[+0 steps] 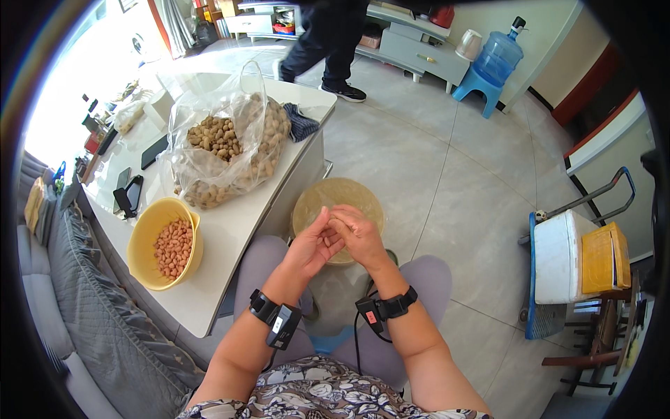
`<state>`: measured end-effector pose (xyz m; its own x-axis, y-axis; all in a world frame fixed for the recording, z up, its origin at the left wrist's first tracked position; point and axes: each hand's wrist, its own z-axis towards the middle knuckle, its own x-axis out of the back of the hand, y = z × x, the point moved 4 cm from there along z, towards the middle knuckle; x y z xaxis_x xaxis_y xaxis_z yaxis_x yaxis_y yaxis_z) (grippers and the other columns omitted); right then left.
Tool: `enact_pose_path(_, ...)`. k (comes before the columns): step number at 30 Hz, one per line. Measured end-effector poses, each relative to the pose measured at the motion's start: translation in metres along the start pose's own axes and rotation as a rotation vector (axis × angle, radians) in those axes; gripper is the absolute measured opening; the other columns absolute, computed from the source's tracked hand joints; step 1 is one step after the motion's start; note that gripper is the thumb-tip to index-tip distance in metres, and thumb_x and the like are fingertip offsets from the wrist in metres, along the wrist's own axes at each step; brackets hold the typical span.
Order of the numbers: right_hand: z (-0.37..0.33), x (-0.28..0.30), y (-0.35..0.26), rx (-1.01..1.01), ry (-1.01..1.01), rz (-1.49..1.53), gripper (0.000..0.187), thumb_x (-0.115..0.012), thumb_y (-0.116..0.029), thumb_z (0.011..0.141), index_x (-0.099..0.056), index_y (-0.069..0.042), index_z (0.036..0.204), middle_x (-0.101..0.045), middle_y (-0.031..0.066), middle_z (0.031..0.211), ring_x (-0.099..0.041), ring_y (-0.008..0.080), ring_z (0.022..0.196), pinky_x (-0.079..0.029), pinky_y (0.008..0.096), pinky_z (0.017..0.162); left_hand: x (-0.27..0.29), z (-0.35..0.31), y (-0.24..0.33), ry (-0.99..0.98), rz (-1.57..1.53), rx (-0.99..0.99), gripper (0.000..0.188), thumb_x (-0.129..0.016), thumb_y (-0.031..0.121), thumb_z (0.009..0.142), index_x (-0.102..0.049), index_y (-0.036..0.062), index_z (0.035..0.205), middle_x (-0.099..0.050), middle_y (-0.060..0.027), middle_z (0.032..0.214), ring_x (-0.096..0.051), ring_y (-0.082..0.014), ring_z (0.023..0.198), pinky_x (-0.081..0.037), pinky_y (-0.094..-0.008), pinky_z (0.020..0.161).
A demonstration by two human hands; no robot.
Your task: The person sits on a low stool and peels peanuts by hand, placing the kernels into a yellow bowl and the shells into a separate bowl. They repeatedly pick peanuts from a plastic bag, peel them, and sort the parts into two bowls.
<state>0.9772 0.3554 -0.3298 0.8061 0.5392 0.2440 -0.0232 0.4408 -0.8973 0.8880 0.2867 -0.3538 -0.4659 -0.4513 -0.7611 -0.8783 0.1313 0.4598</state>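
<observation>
Both my hands meet above a round yellowish basin (312, 200) between my knees. My left hand (310, 242) is partly curled, its thumb raised against the other hand's fingers. My right hand (358, 234) is closed in a pinch at the same spot; whatever lies between the fingertips is too small and covered to make out. To the left, on the table, a yellow bowl (142, 246) contains shelled pinkish peanuts (174, 249). Behind it stands an open clear plastic bag (241, 98) full of unshelled peanuts (215, 137).
The white table (230, 248) runs along my left, with phones (128, 195) and a dark cloth (300, 122) on it. A person (328, 42) walks beyond it. On the right stands a cart (548, 318) with a white box (558, 255); a water jug (498, 57) sits on a blue stool.
</observation>
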Motion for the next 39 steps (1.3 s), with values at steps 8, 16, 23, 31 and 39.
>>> enact_pose_path(8,-0.002,0.000,0.008,-0.084,0.057,0.110,0.017,-0.058,-0.010,0.084,-0.064,0.001,0.096,-0.065,0.0116,0.096,-0.061,0.0208,0.091,-0.047,0.0294,0.080,0.000,0.010,-0.003,0.025,-0.041,-0.057,0.030,-0.054,0.028,0.091,-0.053,0.0014,0.103,-0.058,-0.0101,0.100,-0.059,-0.0218,0.095,-0.050,-0.0349,0.086)
enact_pose_path(16,-0.006,-0.009,0.025,-0.229,0.113,0.254,0.017,-0.056,-0.009,0.087,-0.064,0.002,0.096,-0.066,0.0094,0.097,-0.061,0.0161,0.088,-0.048,0.0263,0.077,0.005,0.017,-0.009,-0.016,-0.106,-0.095,0.023,-0.049,0.023,0.093,-0.053,0.0024,0.103,-0.059,-0.0100,0.102,-0.059,-0.0220,0.097,-0.050,-0.0347,0.086)
enact_pose_path(23,-0.009,-0.012,0.022,-0.328,0.127,0.349,0.020,-0.053,-0.012,0.090,-0.064,0.002,0.098,-0.065,0.0068,0.096,-0.059,0.0104,0.086,-0.047,0.0237,0.076,0.006,0.016,-0.010,0.070,-0.124,-0.142,0.019,-0.050,0.016,0.092,-0.054,-0.0006,0.101,-0.059,-0.0101,0.098,-0.060,-0.0225,0.092,-0.051,-0.0347,0.082)
enact_pose_path(31,-0.007,-0.018,0.035,-0.405,0.157,0.610,0.027,-0.052,-0.021,0.093,-0.062,0.003,0.101,-0.062,0.0078,0.101,-0.057,0.0120,0.089,-0.046,0.0240,0.080,0.000,0.012,-0.007,0.039,-0.108,-0.206,0.016,-0.049,0.008,0.091,-0.056,-0.0054,0.097,-0.059,-0.0127,0.099,-0.060,-0.0225,0.092,-0.051,-0.0341,0.085)
enact_pose_path(39,-0.006,-0.019,0.042,-0.467,0.123,0.919,0.029,-0.046,-0.024,0.095,-0.058,0.001,0.103,-0.059,0.0094,0.107,-0.055,0.0157,0.096,-0.045,0.0287,0.085,-0.003,0.008,-0.010,0.057,-0.106,-0.210,0.017,-0.047,0.008,0.091,-0.055,-0.0060,0.098,-0.057,-0.0122,0.101,-0.059,-0.0222,0.095,-0.051,-0.0334,0.089)
